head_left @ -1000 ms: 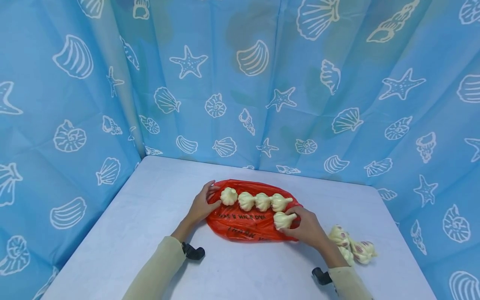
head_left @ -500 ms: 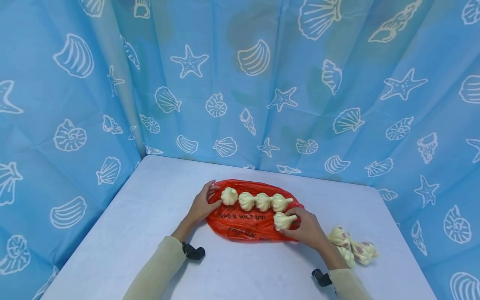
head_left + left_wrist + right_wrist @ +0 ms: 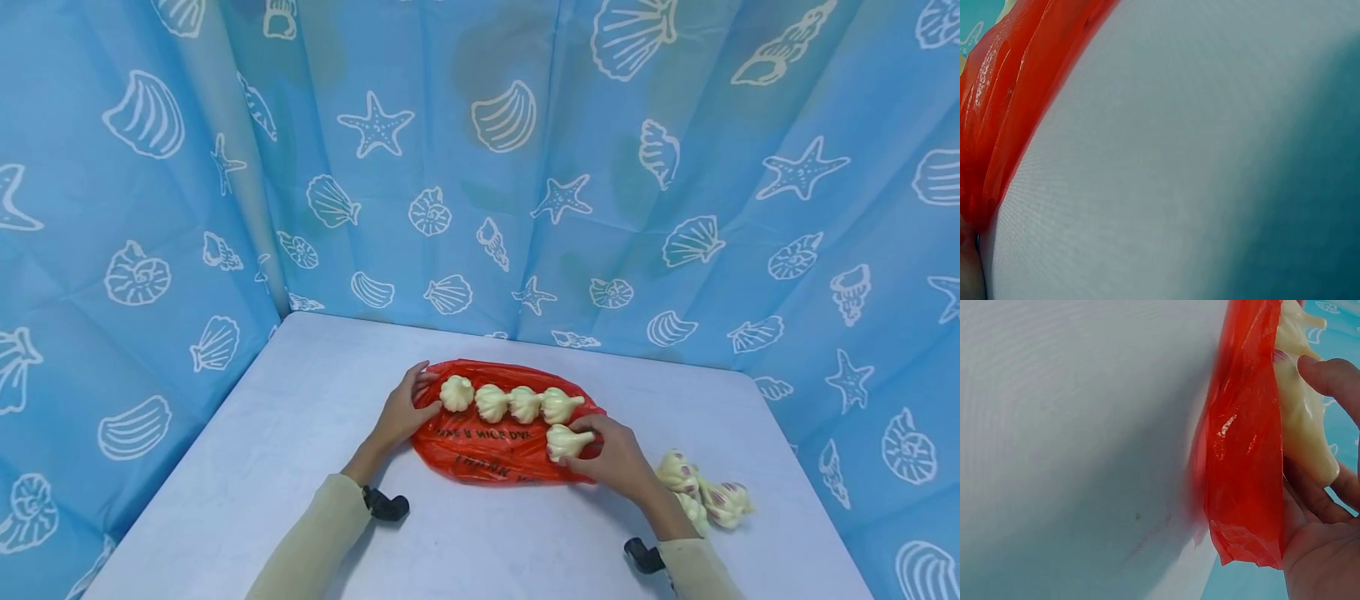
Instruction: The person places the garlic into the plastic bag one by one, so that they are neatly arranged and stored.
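A red plastic bag (image 3: 487,460) with dark lettering lies flat on the white table. Along its far side sits a row of several pale garlic bulbs, from the leftmost bulb (image 3: 457,393) to the rightmost bulb (image 3: 558,405). My right hand (image 3: 621,457) holds another garlic bulb (image 3: 564,442) between thumb and fingers, just in front of the row's right end. In the right wrist view, the thumb presses this bulb (image 3: 1304,419) above the bag. My left hand (image 3: 401,414) rests at the bag's left end, thumb and fingers spread, thumb tip beside the leftmost bulb.
Several more garlic bulbs, some streaked purple, lie in a pile (image 3: 723,504) on the table (image 3: 480,542) to the right, partly behind my right forearm. A blue curtain (image 3: 465,167) with shell prints stands behind the table and along its sides.
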Demonstrator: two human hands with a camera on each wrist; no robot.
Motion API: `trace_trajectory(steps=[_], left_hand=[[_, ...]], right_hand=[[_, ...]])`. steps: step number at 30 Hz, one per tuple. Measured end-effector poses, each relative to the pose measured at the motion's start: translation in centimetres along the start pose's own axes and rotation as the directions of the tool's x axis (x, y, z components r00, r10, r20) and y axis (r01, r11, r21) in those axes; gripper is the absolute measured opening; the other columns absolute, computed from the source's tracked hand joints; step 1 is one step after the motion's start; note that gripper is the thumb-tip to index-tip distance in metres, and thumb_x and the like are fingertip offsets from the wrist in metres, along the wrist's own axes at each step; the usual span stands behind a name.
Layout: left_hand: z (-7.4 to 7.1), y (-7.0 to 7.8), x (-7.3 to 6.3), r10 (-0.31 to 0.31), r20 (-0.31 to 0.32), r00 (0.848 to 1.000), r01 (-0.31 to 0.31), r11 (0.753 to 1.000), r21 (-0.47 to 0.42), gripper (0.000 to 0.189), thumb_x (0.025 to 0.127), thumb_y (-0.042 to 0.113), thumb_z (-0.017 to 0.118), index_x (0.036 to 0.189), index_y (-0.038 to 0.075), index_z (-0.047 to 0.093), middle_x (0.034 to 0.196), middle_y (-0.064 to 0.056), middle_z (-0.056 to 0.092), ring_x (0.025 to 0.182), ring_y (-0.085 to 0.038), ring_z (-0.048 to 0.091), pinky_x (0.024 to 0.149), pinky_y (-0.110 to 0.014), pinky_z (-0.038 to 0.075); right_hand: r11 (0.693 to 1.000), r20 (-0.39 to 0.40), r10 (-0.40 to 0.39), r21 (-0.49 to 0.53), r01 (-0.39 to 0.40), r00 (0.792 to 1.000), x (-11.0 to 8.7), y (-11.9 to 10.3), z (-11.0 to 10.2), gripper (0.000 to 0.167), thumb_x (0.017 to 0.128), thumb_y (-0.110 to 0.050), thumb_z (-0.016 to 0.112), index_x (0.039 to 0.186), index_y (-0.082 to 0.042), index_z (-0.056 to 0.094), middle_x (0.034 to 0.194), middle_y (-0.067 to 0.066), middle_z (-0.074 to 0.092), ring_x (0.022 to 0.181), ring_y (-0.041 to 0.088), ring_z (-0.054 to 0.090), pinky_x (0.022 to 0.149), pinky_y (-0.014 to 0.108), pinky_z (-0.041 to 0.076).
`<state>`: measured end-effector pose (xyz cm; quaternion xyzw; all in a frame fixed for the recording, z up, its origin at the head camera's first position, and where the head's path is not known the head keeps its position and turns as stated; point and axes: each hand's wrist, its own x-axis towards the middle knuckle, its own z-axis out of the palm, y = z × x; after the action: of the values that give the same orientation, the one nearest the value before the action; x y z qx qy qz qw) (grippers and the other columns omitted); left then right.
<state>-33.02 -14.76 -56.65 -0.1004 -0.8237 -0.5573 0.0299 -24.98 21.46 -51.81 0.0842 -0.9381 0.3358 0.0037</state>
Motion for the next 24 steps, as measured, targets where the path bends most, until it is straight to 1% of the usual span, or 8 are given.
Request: trace_trajectory(steps=[5, 11, 18, 22, 24], left_hand=[[0.0, 0.1, 0.0, 0.002, -0.003, 1.000, -0.002, 1.000, 0.007, 0.080, 0.084, 0.013, 0.075, 0.150, 0.010, 0.032, 0.135, -0.006, 0.054, 0.130, -0.025, 0.047, 0.108, -0.042, 0.038], [0.0, 0.1, 0.0, -0.004, -0.005, 1.000, 0.004, 1.000, 0.013, 0.081, 0.083, 0.013, 0.076, 0.150, 0.010, 0.032, 0.135, -0.006, 0.054, 0.130, -0.025, 0.047, 0.107, -0.042, 0.038], [-0.1, 0.2, 0.0, -0.007, -0.011, 1.000, 0.007, 1.000, 0.018, 0.081, 0.082, 0.014, 0.076, 0.150, 0.013, 0.032, 0.135, -0.005, 0.054, 0.130, -0.025, 0.047, 0.107, -0.044, 0.039], [-0.1, 0.2, -0.1, -0.004, -0.006, 1.000, 0.004, 1.000, 0.018, 0.080, 0.083, 0.014, 0.075, 0.150, 0.011, 0.032, 0.135, -0.005, 0.054, 0.131, -0.025, 0.046, 0.107, -0.044, 0.038], [0.0, 0.2, -0.1, -0.001, -0.001, 1.000, 0.001, 1.000, 0.020, 0.079, 0.084, 0.014, 0.075, 0.150, 0.010, 0.032, 0.135, -0.006, 0.054, 0.131, -0.026, 0.046, 0.107, -0.044, 0.038]], right_hand=[[1.000, -0.008, -0.017, -0.006, 0.017, 1.000, 0.0, -0.2, -0.5, 0.055, 0.067, -0.039, 0.088, 0.111, -0.018, 0.064, 0.113, -0.001, 0.062, 0.104, 0.022, 0.053, 0.080, 0.039, 0.057], [0.998, -0.024, -0.056, -0.002, 0.056, 0.998, -0.1, -0.7, -1.5, 0.056, 0.068, -0.033, 0.089, 0.114, -0.012, 0.065, 0.117, 0.002, 0.062, 0.111, 0.025, 0.054, 0.081, 0.041, 0.057], [0.996, -0.033, -0.027, 0.088, 0.030, 0.999, -0.3, -1.5, -3.1, 0.059, 0.069, -0.031, 0.088, 0.118, -0.015, 0.062, 0.120, 0.004, 0.060, 0.110, 0.029, 0.058, 0.074, 0.037, 0.059], [0.995, -0.046, -0.033, 0.096, 0.037, 0.998, -0.5, -1.5, -4.4, 0.060, 0.071, -0.031, 0.087, 0.121, -0.014, 0.060, 0.122, 0.006, 0.058, 0.111, 0.030, 0.058, 0.076, 0.040, 0.059], [0.996, -0.057, -0.035, 0.081, 0.040, 0.998, -0.7, -1.3, -5.0, 0.061, 0.071, -0.033, 0.087, 0.122, -0.013, 0.059, 0.122, 0.006, 0.058, 0.112, 0.030, 0.057, 0.078, 0.041, 0.058]])
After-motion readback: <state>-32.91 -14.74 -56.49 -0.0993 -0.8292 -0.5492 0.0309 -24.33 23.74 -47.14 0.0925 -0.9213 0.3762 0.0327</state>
